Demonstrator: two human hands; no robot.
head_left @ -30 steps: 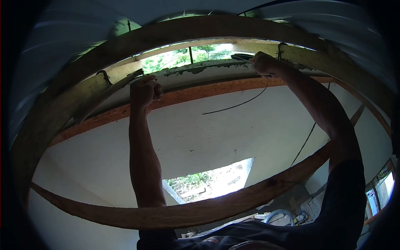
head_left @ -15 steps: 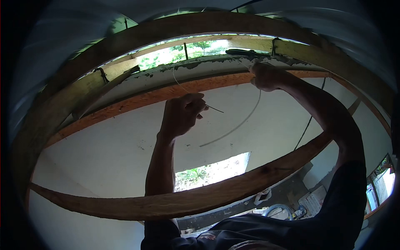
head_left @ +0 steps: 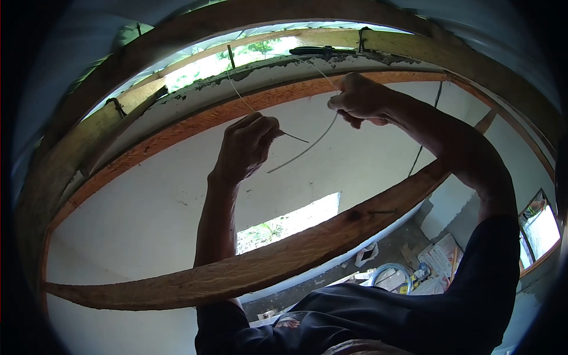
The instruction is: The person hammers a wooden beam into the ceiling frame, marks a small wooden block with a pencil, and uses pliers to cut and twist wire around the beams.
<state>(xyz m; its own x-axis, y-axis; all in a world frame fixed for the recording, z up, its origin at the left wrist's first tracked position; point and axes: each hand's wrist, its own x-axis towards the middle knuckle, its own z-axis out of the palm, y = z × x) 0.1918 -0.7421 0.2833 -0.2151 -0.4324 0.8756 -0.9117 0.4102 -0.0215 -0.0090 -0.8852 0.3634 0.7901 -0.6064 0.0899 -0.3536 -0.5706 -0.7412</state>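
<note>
A thin wire (head_left: 306, 146) runs up over the top of the wall, and both of its ends hang down toward me. My left hand (head_left: 245, 145) is closed around one end, with a short tip poking out to its right. My right hand (head_left: 362, 99) pinches the other end, and a longer curved tail drops down-left from its fingers. Both hands are raised just below an orange-brown timber (head_left: 213, 120) along the wall top. On the ledge above my right hand lies a dark-handled tool (head_left: 319, 51); its kind is unclear.
A wooden beam (head_left: 284, 254) crosses in front of my body, below my hands, with a nail-like piece in it. Roof timbers (head_left: 248, 21) arch overhead. Coiled blue hose (head_left: 390, 277) and clutter lie on the floor below. A short dark rod (head_left: 231, 57) stands at the wall top.
The view has shifted, so the surroundings sit higher and further left. Against the wall, my right hand has come down slightly, still gripping the wire. Its hanging tail now lies nearer my left hand.
</note>
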